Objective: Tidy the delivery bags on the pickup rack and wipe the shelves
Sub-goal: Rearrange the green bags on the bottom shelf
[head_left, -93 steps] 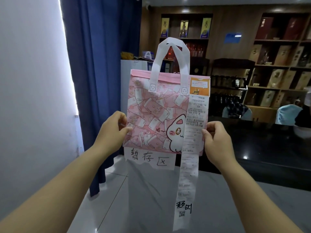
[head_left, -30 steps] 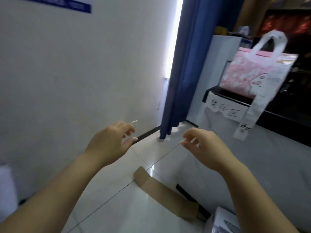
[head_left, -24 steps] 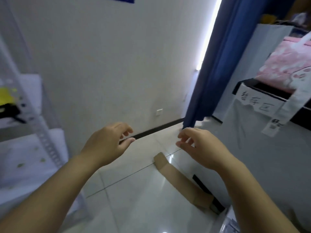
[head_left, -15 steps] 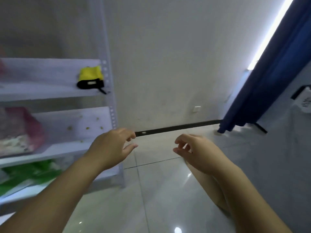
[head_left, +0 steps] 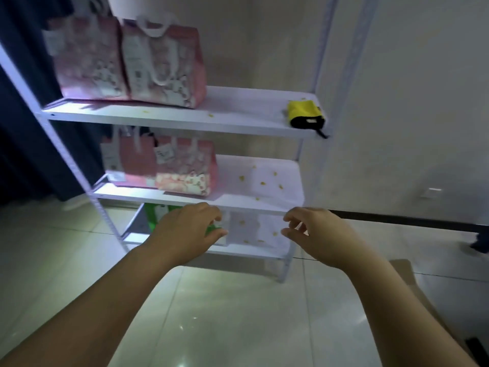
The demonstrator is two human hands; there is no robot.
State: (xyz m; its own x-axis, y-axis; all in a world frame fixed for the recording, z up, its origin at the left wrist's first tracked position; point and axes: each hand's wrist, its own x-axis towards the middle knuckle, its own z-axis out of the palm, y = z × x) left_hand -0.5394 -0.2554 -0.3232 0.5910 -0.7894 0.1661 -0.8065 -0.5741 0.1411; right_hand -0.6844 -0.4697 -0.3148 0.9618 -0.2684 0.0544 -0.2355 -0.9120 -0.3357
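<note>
You have turned to the pickup rack [head_left: 254, 112]; left hand [head_left: 185, 229] and right hand [head_left: 320, 234] hover loosely curled, empty. Hasty reaching could topple the pink delivery bags [head_left: 182, 168].

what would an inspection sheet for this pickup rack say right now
surface: white rack, yellow crumbs on all three shelves.
job's things: two pink bags on the upper shelf, two more on the middle shelf, a green bag on the lower shelf.
clutter: yellow and black pouch at the upper shelf's right end.
grippers: left hand and right hand empty, fingers loosely curled.
cables: nothing seen.
surroundings: tiled floor, pale wall, dark curtain at left.
</note>
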